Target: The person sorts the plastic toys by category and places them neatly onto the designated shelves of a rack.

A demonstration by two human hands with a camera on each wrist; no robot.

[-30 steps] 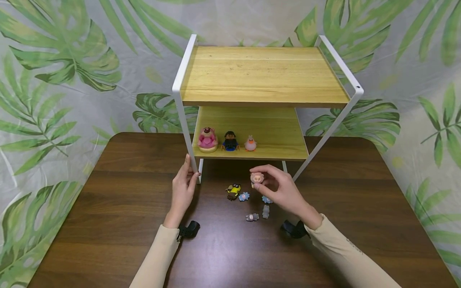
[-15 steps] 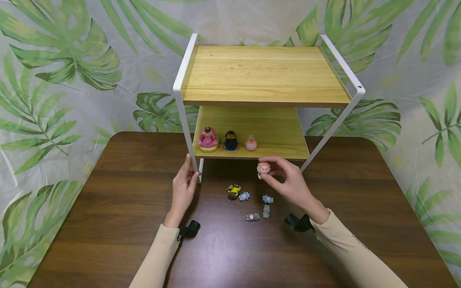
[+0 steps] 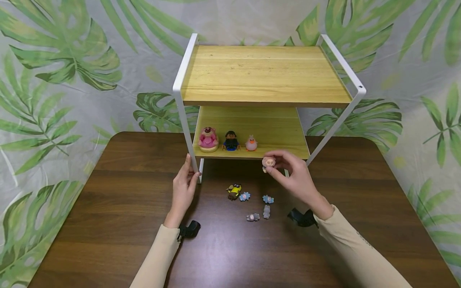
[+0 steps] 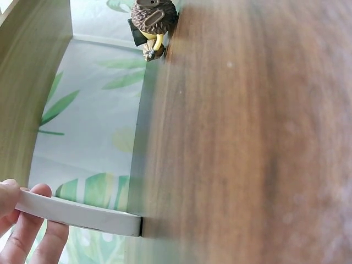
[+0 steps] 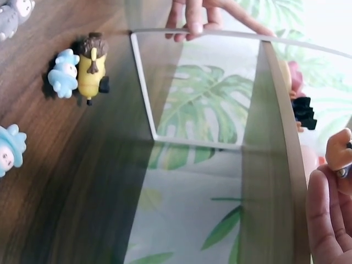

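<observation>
My right hand (image 3: 297, 176) pinches a small pink pig-like figurine (image 3: 268, 162) between thumb and fingertips, just in front of the lower shelf's front edge. My left hand (image 3: 183, 194) grips the white front leg (image 4: 82, 213) of a two-tier shelf rack, with thumb and fingers on either side of it. On the lower board (image 3: 281, 140) a pink bear figurine (image 3: 208, 140), a dark-clothed figurine (image 3: 231, 141) and a white-pink duck figurine (image 3: 251, 143) stand in a row from the left.
On the brown table (image 3: 126, 224) lie a yellow minion-like figurine (image 3: 234, 191), two light-blue figurines (image 3: 245, 196) and two grey ones (image 3: 253, 217). The top board (image 3: 264, 74) overhangs the lower one. Leaf-print fabric hangs behind.
My right hand has moved up and to the right with the pink figurine, from over the loose toys towards the lower shelf's edge. My left hand has stayed on the leg.
</observation>
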